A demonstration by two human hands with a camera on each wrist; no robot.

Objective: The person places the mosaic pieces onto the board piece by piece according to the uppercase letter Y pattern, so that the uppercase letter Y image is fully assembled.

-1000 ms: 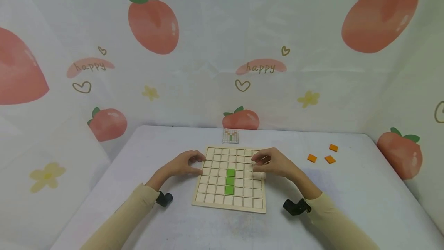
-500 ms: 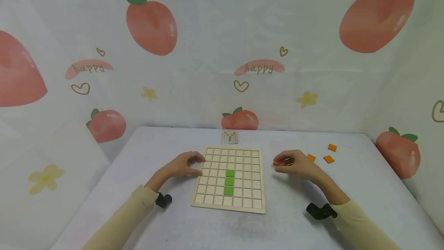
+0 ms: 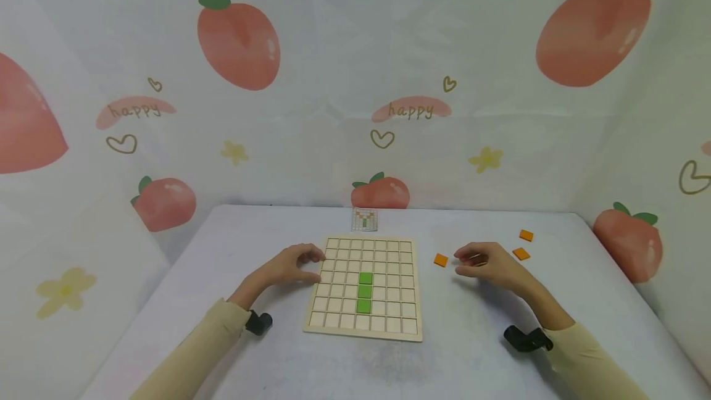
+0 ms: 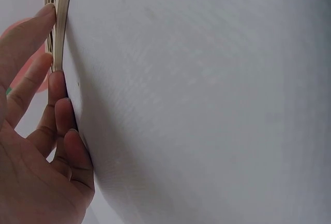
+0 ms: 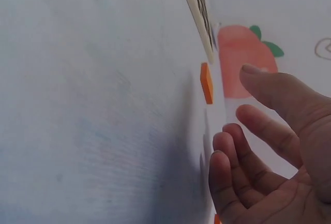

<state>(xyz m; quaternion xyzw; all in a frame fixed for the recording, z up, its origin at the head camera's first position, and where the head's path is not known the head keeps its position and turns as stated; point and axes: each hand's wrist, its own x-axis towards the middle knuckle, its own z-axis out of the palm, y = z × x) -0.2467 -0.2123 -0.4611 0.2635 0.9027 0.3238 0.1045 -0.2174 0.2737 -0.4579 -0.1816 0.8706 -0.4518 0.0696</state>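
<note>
"What do we count?"
"Three green tiles [image 3: 364,291] on our one board [image 3: 379,294]; right of it, three orange tiles [image 3: 440,260] in the head view. One card [image 3: 364,220] lies behind."
"Our hands?"
"Our left hand [image 3: 284,266] touches the board's edge, fingers apart. Our right hand [image 3: 489,264], thumb and fingertips apart, blocks the way between one orange tile and two; half a second ago it held that one."
</note>
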